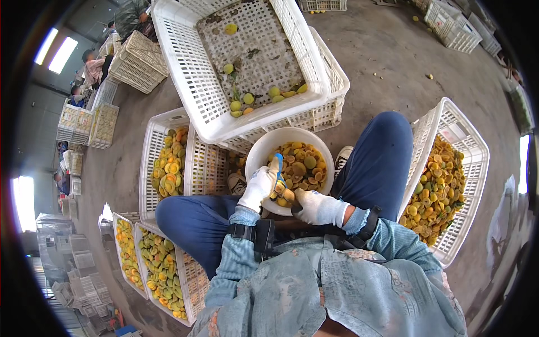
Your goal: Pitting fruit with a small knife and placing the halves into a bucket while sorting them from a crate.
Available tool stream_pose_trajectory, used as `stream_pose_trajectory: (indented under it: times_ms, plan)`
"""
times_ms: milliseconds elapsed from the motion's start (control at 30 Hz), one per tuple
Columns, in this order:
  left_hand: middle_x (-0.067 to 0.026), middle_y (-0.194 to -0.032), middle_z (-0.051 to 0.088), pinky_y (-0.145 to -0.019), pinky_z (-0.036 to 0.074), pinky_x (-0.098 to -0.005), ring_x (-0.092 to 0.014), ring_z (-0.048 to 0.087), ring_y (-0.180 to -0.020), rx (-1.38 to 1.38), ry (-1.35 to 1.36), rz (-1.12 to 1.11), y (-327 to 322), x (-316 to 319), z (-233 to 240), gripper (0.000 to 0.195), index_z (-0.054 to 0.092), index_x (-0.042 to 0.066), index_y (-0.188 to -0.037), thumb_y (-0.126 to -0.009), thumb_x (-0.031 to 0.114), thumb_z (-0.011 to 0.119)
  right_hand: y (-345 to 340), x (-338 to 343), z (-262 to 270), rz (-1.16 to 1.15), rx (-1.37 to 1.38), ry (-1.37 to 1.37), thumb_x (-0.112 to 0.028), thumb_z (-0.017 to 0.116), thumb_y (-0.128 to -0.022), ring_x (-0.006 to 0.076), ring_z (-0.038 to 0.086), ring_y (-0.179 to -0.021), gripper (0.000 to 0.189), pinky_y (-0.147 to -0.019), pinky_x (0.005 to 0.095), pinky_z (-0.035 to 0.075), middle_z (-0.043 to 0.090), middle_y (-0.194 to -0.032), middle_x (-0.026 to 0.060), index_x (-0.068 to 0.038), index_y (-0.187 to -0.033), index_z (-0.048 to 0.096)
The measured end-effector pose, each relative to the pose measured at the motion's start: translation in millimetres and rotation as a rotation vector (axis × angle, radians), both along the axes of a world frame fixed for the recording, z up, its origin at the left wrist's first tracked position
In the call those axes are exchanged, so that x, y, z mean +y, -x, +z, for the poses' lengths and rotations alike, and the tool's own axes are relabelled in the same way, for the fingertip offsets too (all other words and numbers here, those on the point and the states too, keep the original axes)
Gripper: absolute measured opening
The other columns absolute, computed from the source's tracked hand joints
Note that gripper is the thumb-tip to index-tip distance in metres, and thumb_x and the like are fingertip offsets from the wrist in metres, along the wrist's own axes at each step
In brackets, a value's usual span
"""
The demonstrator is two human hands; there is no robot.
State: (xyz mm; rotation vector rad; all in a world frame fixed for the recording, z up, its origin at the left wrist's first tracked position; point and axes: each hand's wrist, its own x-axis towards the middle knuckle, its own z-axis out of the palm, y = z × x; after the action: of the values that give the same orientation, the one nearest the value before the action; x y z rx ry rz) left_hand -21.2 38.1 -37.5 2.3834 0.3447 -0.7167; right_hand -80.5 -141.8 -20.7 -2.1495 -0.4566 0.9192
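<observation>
My left hand, in a white work glove, is over the left rim of a white plastic tub. Bright blue shows along its thumb side; whether this is a finger cover or a tool handle is unclear. My right hand, in a white glove with dark fingertips, is at the tub's near edge. Its fingers close on a yellow-orange fruit piece, right beside the left hand's fingers. Part of the left hand's grip is hidden. Below them the tub holds many cut yellow-brown fruit halves.
A large white crate with a few green-yellow fruits rests tilted on another crate beyond the tub. Fruit-filled crates stand at left, lower left and right. Stacked crates and several people are farther left.
</observation>
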Motion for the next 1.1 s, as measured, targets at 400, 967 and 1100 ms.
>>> stream_pose_trajectory:
  times_ms: [400,967,1100]
  plan:
    - [-0.0063,-0.075,0.062,-0.058,0.045,-0.0228,-0.011,0.055,-0.061,-0.457,0.935,0.419,22,-37,-17,0.063,0.062,-0.001,-0.093,-0.094,0.055,0.035,-9,6,-4,-0.404,0.272,-0.419,-0.022,0.061,-0.081,0.0165,0.054,-0.041,0.035,-0.036,0.0302,0.044,0.058,-0.063,0.0089,0.002,-0.104,0.049]
    - [-0.0109,-0.068,0.064,-0.055,0.049,-0.0277,-0.016,0.059,-0.057,-0.330,0.937,0.453,10,-42,-15,0.071,0.062,-0.002,-0.078,-0.091,0.061,0.031,-9,-6,10,-0.445,1.026,-0.722,-0.024,0.063,-0.083,0.0100,0.039,-0.035,0.024,-0.032,0.0280,0.033,0.045,-0.052,-0.0005,-0.008,-0.070,0.051]
    - [-0.0102,-0.065,0.063,-0.063,0.049,-0.0279,-0.017,0.061,-0.061,-0.046,0.781,-0.056,-7,-16,9,0.074,0.064,-0.002,-0.071,-0.091,0.061,0.031,-5,-15,14,-0.411,1.098,-0.738,-0.023,0.061,-0.085,0.0093,0.038,-0.035,0.023,-0.031,0.0259,0.031,0.044,-0.052,-0.0013,-0.010,-0.070,0.050]
